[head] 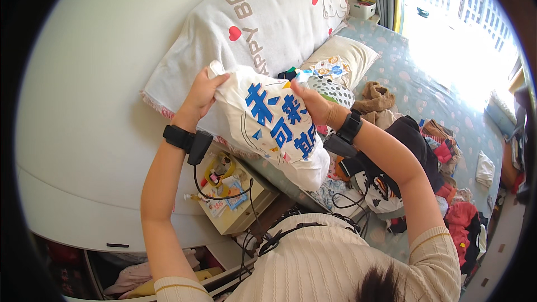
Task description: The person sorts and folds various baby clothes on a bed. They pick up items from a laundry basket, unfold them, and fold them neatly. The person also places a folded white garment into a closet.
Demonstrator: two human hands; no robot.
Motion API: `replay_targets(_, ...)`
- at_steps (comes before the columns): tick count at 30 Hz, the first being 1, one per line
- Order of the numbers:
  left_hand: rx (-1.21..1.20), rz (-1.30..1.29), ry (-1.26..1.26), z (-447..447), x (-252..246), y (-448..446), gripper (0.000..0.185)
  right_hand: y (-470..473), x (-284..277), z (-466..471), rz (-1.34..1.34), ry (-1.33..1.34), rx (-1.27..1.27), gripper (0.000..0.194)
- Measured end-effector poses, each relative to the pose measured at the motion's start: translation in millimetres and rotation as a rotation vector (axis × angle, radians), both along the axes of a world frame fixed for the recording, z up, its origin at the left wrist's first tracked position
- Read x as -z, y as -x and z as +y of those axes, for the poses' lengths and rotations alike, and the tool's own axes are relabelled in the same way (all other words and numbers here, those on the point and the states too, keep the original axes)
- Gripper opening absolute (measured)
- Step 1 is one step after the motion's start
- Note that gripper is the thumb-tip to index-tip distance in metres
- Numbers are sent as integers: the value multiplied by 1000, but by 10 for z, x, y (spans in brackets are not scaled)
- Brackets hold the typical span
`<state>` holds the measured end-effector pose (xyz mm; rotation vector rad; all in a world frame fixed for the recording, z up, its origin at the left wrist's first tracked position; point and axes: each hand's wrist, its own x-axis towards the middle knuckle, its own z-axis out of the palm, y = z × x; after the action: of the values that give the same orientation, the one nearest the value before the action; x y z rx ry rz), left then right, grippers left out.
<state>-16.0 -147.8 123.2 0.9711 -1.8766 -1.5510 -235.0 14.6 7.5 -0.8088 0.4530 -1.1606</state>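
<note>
A white garment (272, 134) with large blue printed characters hangs in the air between my two hands, in front of the bed. My left hand (203, 92) grips its upper left edge, thumb pressed on the cloth. My right hand (314, 102) holds its upper right side, with part of the fingers hidden behind the fabric. The garment's lower end hangs loose, and its exact kind cannot be told. Each wrist wears a black strap with a small device and a cable.
Clothes lie in a heap on the blue bed sheet (423, 75). Behind are a pillow (365, 54) and a backrest covered with a pale blanket (201, 42). A cream nightstand (251, 209) holds a yellow basket (218, 170). An open drawer (214, 256) with clothes is at lower left.
</note>
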Motion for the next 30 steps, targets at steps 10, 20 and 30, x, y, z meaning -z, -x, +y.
replay_targets(10,619,-202,26,506,443,-82,74,-17,-43,-49,58,-104,-98,78)
replay_targets(20,571,-136,-434,397,887,-149,52,50,287,-133,230,-125,189,59)
replay_targets(30,400,380,-826,105,1398,-108,58,175,1184,405,420,-243,434,73)
